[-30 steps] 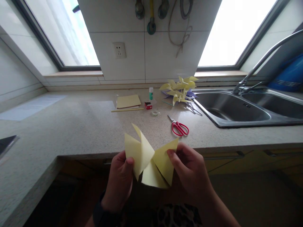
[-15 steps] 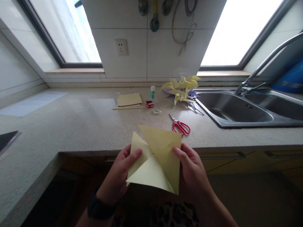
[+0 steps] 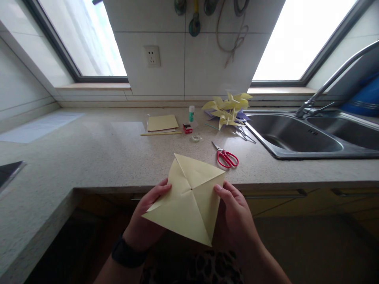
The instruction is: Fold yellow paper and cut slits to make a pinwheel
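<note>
A square of pale yellow paper (image 3: 185, 201) is held up in front of the counter's edge, with cuts or creases running from its corners toward a small dark hole in the middle. My left hand (image 3: 152, 209) grips its left side, thumb on top and the other fingers underneath. On the right side, my right hand (image 3: 235, 203) pinches the paper the same way. Just beyond the sheet lie scissors with red handles (image 3: 226, 157), their blades pointing away to the left.
Farther back are a stack of yellow paper (image 3: 162, 123), a glue stick (image 3: 191, 113), a small red box (image 3: 187, 128) and a tape roll (image 3: 195, 139). Several yellow paper pinwheels (image 3: 227, 108) are piled beside the steel sink (image 3: 278, 156). A white sheet (image 3: 38, 126) lies at left.
The paper's left flap, which was lifted and bent, now lies nearly flat. The sheet has turned slightly, and my left hand has shifted a little left along its edge.
</note>
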The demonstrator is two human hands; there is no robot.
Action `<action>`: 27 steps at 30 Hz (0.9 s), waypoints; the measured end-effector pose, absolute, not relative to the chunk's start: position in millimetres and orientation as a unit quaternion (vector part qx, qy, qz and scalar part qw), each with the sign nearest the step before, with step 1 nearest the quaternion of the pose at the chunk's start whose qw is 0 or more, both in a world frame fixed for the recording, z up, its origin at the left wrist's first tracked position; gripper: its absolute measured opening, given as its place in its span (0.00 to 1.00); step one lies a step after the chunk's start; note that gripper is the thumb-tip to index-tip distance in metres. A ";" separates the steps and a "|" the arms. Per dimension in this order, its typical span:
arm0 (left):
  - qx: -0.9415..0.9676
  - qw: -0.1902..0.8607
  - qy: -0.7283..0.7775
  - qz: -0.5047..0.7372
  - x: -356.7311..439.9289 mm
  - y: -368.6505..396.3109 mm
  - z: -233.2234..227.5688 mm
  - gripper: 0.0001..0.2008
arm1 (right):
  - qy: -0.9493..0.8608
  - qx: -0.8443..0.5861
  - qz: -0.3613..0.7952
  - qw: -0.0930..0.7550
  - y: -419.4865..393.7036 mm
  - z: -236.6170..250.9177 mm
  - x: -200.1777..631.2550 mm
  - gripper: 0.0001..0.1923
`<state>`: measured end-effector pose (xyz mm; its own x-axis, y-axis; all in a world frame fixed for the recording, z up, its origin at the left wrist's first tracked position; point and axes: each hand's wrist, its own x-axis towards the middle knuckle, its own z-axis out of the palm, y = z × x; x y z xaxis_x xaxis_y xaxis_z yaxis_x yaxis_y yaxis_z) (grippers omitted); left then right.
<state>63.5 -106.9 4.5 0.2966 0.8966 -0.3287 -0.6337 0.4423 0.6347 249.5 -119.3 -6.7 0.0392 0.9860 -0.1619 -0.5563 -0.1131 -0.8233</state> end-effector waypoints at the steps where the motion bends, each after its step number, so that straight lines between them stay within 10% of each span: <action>1: 0.195 0.782 0.332 0.490 63.3 -107.2 4.6 0.17 | -0.269 -0.385 0.641 0.607 -119.3 -7.6 248.7 0.13; 13: 0.160 0.760 0.357 0.520 47.7 -92.1 29.7 0.10 | -0.316 -0.418 0.608 0.597 -97.6 0.4 250.9 0.14; 20: 0.319 0.480 0.440 0.689 41.8 -89.1 26.8 0.08 | -0.395 -0.469 0.526 0.590 -55.8 0.0 254.2 0.16; 27: 0.652 0.254 0.504 0.506 46.9 -104.5 2.8 0.16 | -0.513 -0.567 0.449 0.462 -45.4 3.8 272.6 0.16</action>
